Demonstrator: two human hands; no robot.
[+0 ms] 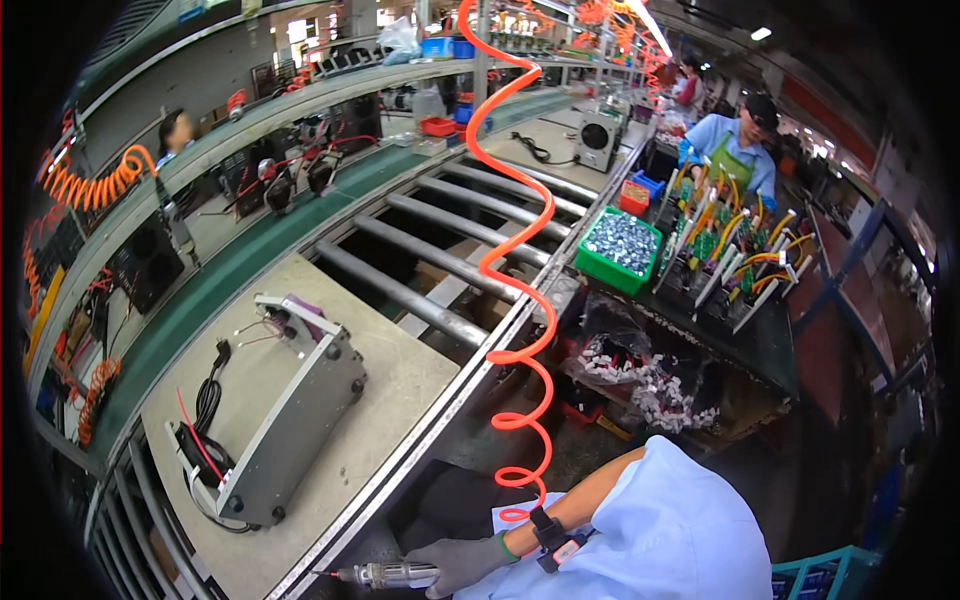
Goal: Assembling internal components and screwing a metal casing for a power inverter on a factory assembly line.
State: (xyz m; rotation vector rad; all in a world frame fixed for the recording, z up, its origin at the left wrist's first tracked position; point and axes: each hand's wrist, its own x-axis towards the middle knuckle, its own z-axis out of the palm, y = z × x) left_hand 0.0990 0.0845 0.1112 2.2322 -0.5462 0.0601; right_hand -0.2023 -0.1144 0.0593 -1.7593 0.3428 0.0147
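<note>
My right hand (462,563), in a grey glove, is closed around a silver power screwdriver (397,575) low in the head view. Its thin bit points left, close to the metal edge of the line. My left hand is out of view. Left of the line's edge, a grey metal housing (290,435) with dark rubber feet lies on a flat board (380,420), apart from the screwdriver. A black power cord (208,400) and a red wire (197,437) come out at its near end. Loose thin wires and a purple part (304,314) show at its far end.
An orange coiled hose (545,300) hangs down to my wrist. Steel rollers (430,258) run beyond the board. At right stand a green bin (618,250) of small metal parts and several circuit boards (730,235). A co-worker (738,150) in a green apron works behind them.
</note>
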